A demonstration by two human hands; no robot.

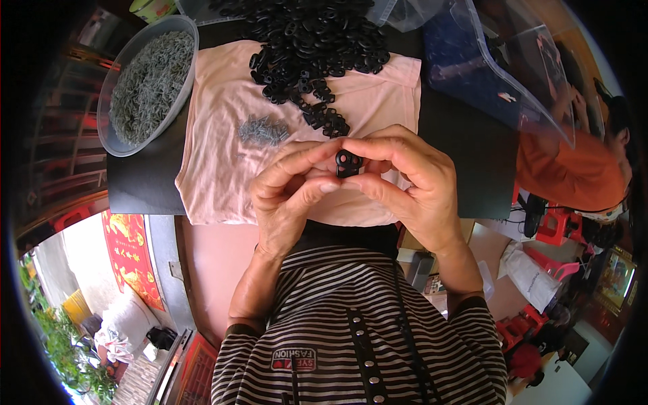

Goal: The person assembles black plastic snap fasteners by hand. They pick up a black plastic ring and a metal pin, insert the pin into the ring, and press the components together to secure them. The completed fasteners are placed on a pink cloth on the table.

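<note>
Between both sets of fingertips I see a small black plastic piece with two holes (348, 163), its long axis roughly level, holes facing me. My left hand (291, 196) and right hand (412, 182) pinch it above a pink cloth (223, 135), near small grey metal springs (263, 129) and a black parts heap (314, 47).

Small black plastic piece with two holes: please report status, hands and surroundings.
Left hand and right hand both pinch small black two-hole plastic piece. Held above pink cloth. Nothing blocking it.
</note>
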